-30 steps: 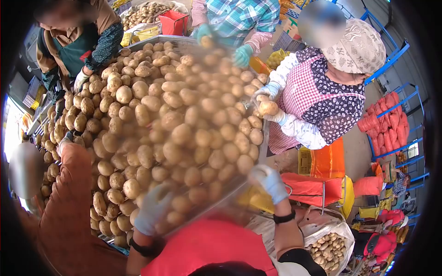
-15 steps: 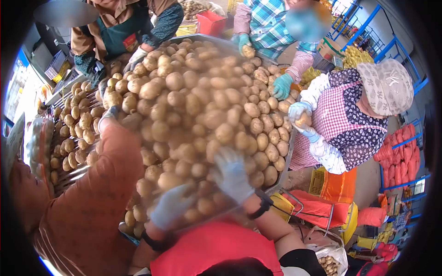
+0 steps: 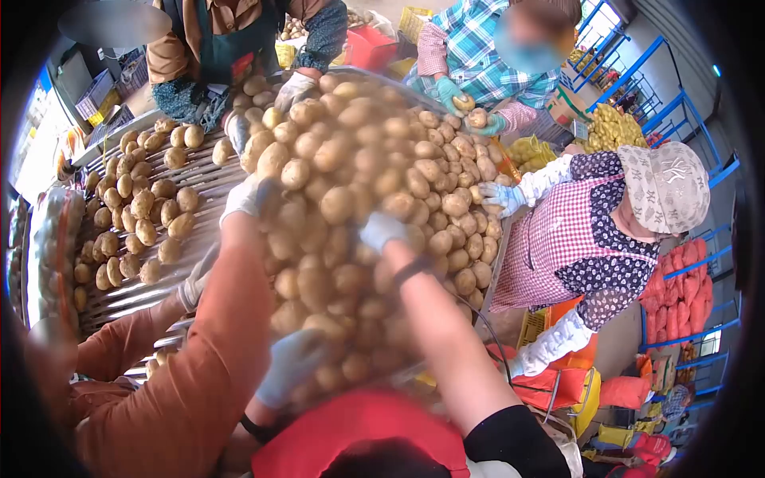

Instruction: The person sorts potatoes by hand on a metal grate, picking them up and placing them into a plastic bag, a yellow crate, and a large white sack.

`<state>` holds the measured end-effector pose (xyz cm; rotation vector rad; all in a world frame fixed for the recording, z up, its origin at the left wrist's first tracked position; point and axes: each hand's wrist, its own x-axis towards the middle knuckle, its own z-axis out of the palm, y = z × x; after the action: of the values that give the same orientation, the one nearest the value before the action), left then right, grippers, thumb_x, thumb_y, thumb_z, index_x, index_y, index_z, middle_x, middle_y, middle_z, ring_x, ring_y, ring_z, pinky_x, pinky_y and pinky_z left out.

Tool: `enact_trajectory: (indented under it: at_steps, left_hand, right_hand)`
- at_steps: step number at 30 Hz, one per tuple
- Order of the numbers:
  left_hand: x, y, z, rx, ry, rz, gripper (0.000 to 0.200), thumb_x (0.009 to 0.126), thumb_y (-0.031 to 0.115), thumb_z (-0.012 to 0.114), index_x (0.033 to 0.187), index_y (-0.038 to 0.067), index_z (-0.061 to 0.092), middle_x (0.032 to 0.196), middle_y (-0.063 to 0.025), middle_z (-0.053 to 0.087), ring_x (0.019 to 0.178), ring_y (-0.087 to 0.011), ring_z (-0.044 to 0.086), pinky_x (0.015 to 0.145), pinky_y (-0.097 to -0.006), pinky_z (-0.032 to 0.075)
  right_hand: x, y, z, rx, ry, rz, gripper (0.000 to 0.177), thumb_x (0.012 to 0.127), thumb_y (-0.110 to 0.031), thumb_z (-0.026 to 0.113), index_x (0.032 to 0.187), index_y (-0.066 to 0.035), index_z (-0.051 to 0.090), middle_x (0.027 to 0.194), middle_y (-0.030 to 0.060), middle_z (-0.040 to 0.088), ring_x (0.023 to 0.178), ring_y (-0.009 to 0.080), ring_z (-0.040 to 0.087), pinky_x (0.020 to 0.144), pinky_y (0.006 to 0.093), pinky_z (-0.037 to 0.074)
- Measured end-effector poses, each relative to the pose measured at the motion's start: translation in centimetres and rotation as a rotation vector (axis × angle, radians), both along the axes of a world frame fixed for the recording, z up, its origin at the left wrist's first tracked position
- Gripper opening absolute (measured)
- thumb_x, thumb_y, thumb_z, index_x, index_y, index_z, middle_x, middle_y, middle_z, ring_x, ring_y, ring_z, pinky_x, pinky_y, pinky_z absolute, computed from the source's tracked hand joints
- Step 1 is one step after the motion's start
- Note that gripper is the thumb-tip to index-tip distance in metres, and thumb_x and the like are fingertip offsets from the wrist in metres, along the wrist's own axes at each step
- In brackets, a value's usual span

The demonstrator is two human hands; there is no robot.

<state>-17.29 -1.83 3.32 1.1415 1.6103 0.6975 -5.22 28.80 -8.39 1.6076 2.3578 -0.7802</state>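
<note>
A large heap of potatoes (image 3: 339, 205) fills the sorting table in front of me. My right hand (image 3: 382, 232), in a pale blue glove, reaches to the middle of the heap and touches the potatoes there. Its fingers are bent downward and largely hidden. Closer to my body, my left hand (image 3: 292, 366), gloved the same way, lies against the potatoes at the near left edge. Motion blur smears its fingers, and whether it holds a potato does not show. A dark band circles my right wrist.
At left, a slatted metal conveyor (image 3: 203, 191) carries scattered potatoes. A co-worker's rust-coloured sleeve (image 3: 219, 334) crosses close to my left arm. Other workers stand behind the table and at its right side, one in a checked apron (image 3: 550, 215). Red sacks (image 3: 677, 291) are stacked far right.
My right hand has moved forward into the heap. My left hand stays near the close edge. The co-worker at left has reached further forward, and potatoes have shifted off part of the conveyor.
</note>
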Motion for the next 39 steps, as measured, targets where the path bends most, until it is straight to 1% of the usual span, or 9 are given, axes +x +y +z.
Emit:
enact_trajectory:
  at_steps: [9, 13, 16, 21, 24, 30, 34, 37, 39]
  left_hand:
    - [-0.6, -1.3, -1.3, 0.025, 0.116, -0.071, 0.043, 0.094, 0.026, 0.068, 0.128, -0.001, 0.062, 0.115, -0.0170, 0.071, 0.109, -0.0234, 0.067, 0.096, -0.0338, 0.051]
    - [-0.5, -2.2, -1.3, -0.017, 0.065, 0.026, 0.042, 0.094, 0.025, 0.068, 0.126, -0.001, 0.063, 0.115, -0.0171, 0.071, 0.107, -0.0220, 0.068, 0.094, -0.0329, 0.052]
    - [0.3, -2.2, -1.0, 0.009, 0.043, -0.015, 0.038, 0.095, 0.024, 0.065, 0.124, -0.001, 0.063, 0.112, -0.0162, 0.071, 0.104, -0.0219, 0.068, 0.092, -0.0334, 0.053]
    - [2.0, -1.8, -2.7, 0.227, 0.199, -0.259, 0.034, 0.096, 0.022, 0.063, 0.121, 0.000, 0.063, 0.105, -0.0169, 0.070, 0.097, -0.0249, 0.069, 0.087, -0.0353, 0.054]
    - [3.3, -1.7, -2.6, 0.088, 0.123, -0.161, 0.033, 0.096, 0.022, 0.063, 0.120, -0.001, 0.064, 0.104, -0.0169, 0.069, 0.095, -0.0253, 0.069, 0.087, -0.0350, 0.054]
    - [5.5, -1.4, -2.9, 0.338, 0.065, -0.001, 0.027, 0.089, 0.018, 0.070, 0.112, 0.003, 0.068, 0.100, -0.0152, 0.069, 0.092, -0.0294, 0.068, 0.082, -0.0375, 0.054]
    - [7.1, 1.3, -0.9, 0.603, 0.197, 0.056, 0.029, 0.080, 0.013, 0.077, 0.107, 0.006, 0.070, 0.099, -0.0129, 0.069, 0.088, -0.0303, 0.067, 0.079, -0.0389, 0.054]
    - [7.7, 2.1, -1.6, 0.693, 0.266, 0.038, 0.021, 0.081, 0.011, 0.075, 0.100, 0.006, 0.069, 0.095, -0.0143, 0.067, 0.087, -0.0329, 0.065, 0.076, -0.0413, 0.054]
    - [7.7, 1.8, -2.1, 0.656, 0.286, 0.009, 0.017, 0.083, 0.010, 0.073, 0.099, 0.005, 0.068, 0.095, -0.0161, 0.066, 0.087, -0.0341, 0.065, 0.076, -0.0411, 0.053]
  right_hand:
    - [1.5, -3.8, 5.5, 0.114, 0.284, -0.224, 0.041, 0.081, -0.027, 0.072, 0.110, 0.001, 0.065, 0.110, 0.0288, 0.068, 0.105, 0.0451, 0.065, 0.090, 0.0497, 0.053]
    - [5.3, -6.4, 7.4, 0.300, 0.597, -0.291, 0.051, 0.086, -0.042, 0.073, 0.110, 0.002, 0.064, 0.098, 0.0139, 0.073, 0.086, 0.0315, 0.070, 0.077, 0.0414, 0.057]
    - [10.2, -6.8, 2.8, -0.642, 1.569, -0.431, 0.042, 0.095, -0.032, 0.067, 0.122, -0.001, 0.060, 0.109, 0.0091, 0.067, 0.097, 0.0220, 0.066, 0.080, 0.0351, 0.056]
    - [16.1, -10.9, -2.0, -0.587, 1.458, -0.131, 0.044, 0.105, -0.032, 0.048, 0.142, -0.009, 0.046, 0.145, 0.0137, 0.047, 0.130, 0.0271, 0.049, 0.108, 0.0453, 0.045]
    - [17.3, -13.9, -0.6, -1.244, 2.036, -0.506, 0.052, 0.103, -0.046, 0.049, 0.140, -0.009, 0.049, 0.148, 0.0128, 0.044, 0.134, 0.0332, 0.043, 0.114, 0.0491, 0.039]
    - [14.7, -18.8, 3.5, -1.324, 2.044, -0.685, 0.054, 0.104, -0.048, 0.047, 0.142, -0.010, 0.047, 0.151, 0.0115, 0.040, 0.138, 0.0305, 0.039, 0.115, 0.0490, 0.036]
    - [11.4, -22.3, 6.7, -1.066, 1.790, -0.711, 0.052, 0.103, -0.053, 0.048, 0.129, -0.007, 0.054, 0.119, 0.0097, 0.062, 0.111, 0.0258, 0.062, 0.095, 0.0425, 0.053]
    - [11.4, -23.1, 3.3, -0.933, 1.838, -0.255, 0.051, 0.103, -0.053, 0.049, 0.125, -0.007, 0.055, 0.113, 0.0071, 0.062, 0.105, 0.0211, 0.062, 0.094, 0.0366, 0.051]
    - [11.6, -25.0, 4.8, -0.928, 1.820, -0.518, 0.049, 0.105, -0.049, 0.048, 0.127, -0.007, 0.056, 0.107, 0.0030, 0.062, 0.097, 0.0166, 0.061, 0.091, 0.0316, 0.050]
